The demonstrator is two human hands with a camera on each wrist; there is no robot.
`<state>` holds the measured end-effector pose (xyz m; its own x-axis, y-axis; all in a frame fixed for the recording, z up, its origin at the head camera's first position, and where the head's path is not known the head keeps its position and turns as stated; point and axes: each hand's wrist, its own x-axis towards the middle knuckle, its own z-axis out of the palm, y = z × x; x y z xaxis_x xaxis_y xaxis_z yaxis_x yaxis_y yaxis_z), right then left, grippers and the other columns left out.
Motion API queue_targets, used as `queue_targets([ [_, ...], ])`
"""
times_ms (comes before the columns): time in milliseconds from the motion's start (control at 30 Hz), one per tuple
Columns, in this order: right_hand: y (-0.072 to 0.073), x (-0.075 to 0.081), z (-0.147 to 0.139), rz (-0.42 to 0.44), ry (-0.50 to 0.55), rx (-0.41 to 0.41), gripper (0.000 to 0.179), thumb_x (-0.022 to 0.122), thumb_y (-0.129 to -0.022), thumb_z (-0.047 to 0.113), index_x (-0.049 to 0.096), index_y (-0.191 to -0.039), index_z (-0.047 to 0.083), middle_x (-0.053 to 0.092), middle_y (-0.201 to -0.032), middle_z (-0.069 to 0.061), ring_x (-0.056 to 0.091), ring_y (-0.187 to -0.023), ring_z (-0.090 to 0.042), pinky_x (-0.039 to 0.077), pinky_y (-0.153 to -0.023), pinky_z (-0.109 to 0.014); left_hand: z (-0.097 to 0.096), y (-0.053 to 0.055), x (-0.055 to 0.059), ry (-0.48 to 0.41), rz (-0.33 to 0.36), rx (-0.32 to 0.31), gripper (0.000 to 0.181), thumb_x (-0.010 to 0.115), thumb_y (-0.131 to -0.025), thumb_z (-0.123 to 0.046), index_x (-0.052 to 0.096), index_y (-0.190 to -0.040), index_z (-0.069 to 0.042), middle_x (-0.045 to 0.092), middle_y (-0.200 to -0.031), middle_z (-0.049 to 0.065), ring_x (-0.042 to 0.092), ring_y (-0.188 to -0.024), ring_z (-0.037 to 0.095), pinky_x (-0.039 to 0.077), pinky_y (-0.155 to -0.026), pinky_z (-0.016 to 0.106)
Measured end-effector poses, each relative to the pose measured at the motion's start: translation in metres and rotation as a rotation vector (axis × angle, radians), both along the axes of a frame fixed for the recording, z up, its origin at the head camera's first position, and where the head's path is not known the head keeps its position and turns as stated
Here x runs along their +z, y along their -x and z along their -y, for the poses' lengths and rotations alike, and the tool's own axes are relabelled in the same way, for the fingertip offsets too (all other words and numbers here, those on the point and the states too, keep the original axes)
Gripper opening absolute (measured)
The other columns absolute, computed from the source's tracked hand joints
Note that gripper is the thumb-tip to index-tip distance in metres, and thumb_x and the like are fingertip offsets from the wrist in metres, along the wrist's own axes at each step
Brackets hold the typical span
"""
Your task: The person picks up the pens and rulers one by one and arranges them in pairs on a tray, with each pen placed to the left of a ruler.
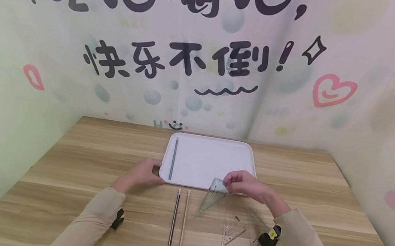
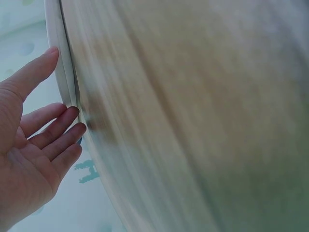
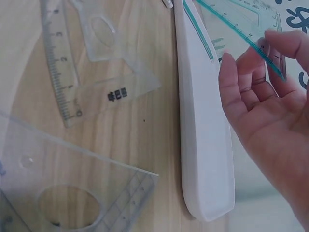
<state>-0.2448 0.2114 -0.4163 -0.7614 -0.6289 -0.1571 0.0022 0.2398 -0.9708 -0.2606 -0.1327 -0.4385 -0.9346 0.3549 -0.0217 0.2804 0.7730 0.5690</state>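
Note:
My right hand pinches a clear, green-edged set square at one corner, over the front edge of a white tray. In the right wrist view the set square slants up from between thumb and fingers. At the tray's front left corner is my left hand, its fingertips against the rim and its fingers fairly straight in the left wrist view. A dark pencil lies along the tray's left side.
In front of the tray, a dark pencil and a tan pencil lie side by side on the wooden table. To their right are a clear set square and another clear triangle, partly behind my right wrist. A printed curtain stands behind.

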Motion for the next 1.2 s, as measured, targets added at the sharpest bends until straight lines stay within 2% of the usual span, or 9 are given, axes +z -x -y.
queue_targets([
  [167, 0.003, 0.003, 0.000, 0.010, 0.026, -0.025, 0.014, 0.051, -0.077, 0.000, 0.058, -0.086, 0.009, 0.057, -0.079, 0.003, 0.052, -0.072, -0.008, 0.047, -0.071, -0.027, 0.000, 0.000, 0.000, 0.004, 0.000, 0.001, 0.032, 0.079, -0.068, -0.019, 0.067, -0.096, -0.009, 0.063, -0.093, 0.002, 0.048, -0.079, 0.017, 0.039, -0.073, 0.032],
  [333, 0.005, 0.003, 0.000, 0.017, 0.073, -0.048, 0.016, 0.047, -0.079, -0.003, 0.057, -0.087, 0.007, 0.056, -0.080, 0.001, 0.054, -0.074, -0.009, 0.048, -0.073, -0.029, 0.000, 0.000, 0.000, 0.002, -0.004, 0.000, 0.034, 0.079, -0.067, -0.019, 0.067, -0.098, -0.009, 0.064, -0.096, 0.004, 0.049, -0.082, 0.017, 0.041, -0.078, 0.035],
  [633, 0.008, 0.003, 0.005, 0.058, 0.186, -0.084, 0.015, 0.046, -0.081, -0.003, 0.057, -0.083, 0.008, 0.055, -0.081, 0.001, 0.054, -0.074, -0.009, 0.048, -0.074, -0.027, 0.000, 0.001, -0.001, 0.007, -0.004, 0.008, 0.035, 0.079, -0.067, -0.020, 0.067, -0.099, -0.010, 0.064, -0.098, 0.003, 0.049, -0.081, 0.014, 0.041, -0.079, 0.035],
  [900, 0.013, -0.001, 0.015, 0.123, 0.302, -0.129, 0.026, 0.041, -0.082, -0.007, 0.060, -0.080, 0.011, 0.055, -0.078, 0.002, 0.053, -0.075, -0.009, 0.048, -0.075, -0.028, 0.000, 0.000, 0.000, 0.011, -0.007, 0.002, 0.039, 0.079, -0.068, -0.020, 0.066, -0.103, -0.007, 0.064, -0.104, 0.006, 0.051, -0.087, 0.015, 0.041, -0.086, 0.039],
  [1200, 0.020, -0.006, 0.026, 0.180, 0.336, -0.198, 0.033, 0.038, -0.084, -0.008, 0.063, -0.078, 0.013, 0.055, -0.079, 0.003, 0.052, -0.072, -0.008, 0.048, -0.075, -0.029, 0.000, -0.001, 0.002, 0.004, -0.024, -0.012, 0.034, 0.079, -0.068, -0.019, 0.067, -0.097, -0.008, 0.063, -0.099, 0.005, 0.050, -0.087, 0.018, 0.040, -0.085, 0.039],
])
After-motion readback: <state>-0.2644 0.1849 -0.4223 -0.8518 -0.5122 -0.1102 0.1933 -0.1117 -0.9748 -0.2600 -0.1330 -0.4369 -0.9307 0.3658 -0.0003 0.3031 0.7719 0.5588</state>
